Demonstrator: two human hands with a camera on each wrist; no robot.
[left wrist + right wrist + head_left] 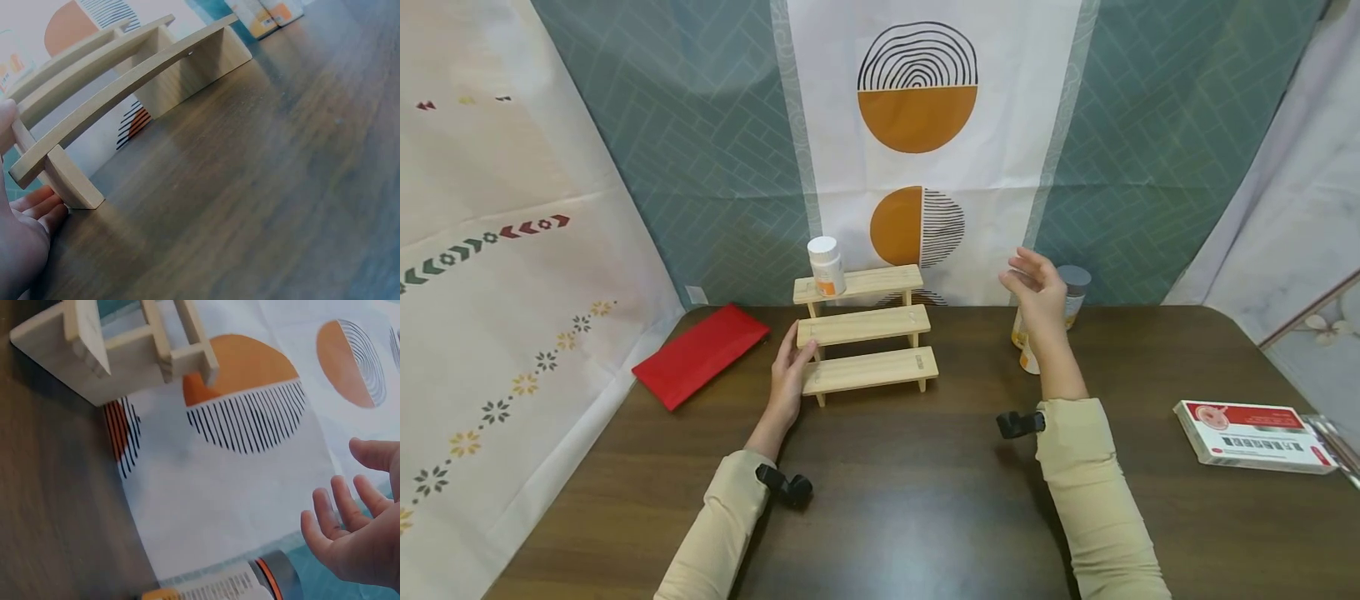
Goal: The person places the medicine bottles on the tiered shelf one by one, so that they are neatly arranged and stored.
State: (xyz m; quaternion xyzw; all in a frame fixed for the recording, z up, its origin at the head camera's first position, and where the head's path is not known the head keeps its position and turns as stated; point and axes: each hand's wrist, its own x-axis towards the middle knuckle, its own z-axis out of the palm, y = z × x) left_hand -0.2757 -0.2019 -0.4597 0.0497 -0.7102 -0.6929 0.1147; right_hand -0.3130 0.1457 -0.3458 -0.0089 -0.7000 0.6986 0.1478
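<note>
My left hand (pixel 786 382) grips the left side of a three-tier wooden step rack (pixel 865 327), its thumb at the middle step. The left wrist view shows the fingertips beside the end panel of the rack (pixel 74 178). A white bottle (pixel 827 268) with an orange label stands at the left of the top step. Off to the right, my right hand (pixel 1043 304) is raised with nothing in it, fingers spread and slightly bent. Behind it, partly hidden, are a grey-lidded bottle (pixel 1074 287) and other white-and-orange containers (pixel 1028 360).
A red packet (pixel 702 355) lies left of the rack. Toward the right edge of the brown table (pixel 917 500) lies a red-and-white box (pixel 1255 437), with shiny metal utensils (pixel 1333 446) beside it. Patterned cloth (pixel 700 150) hangs behind the table.
</note>
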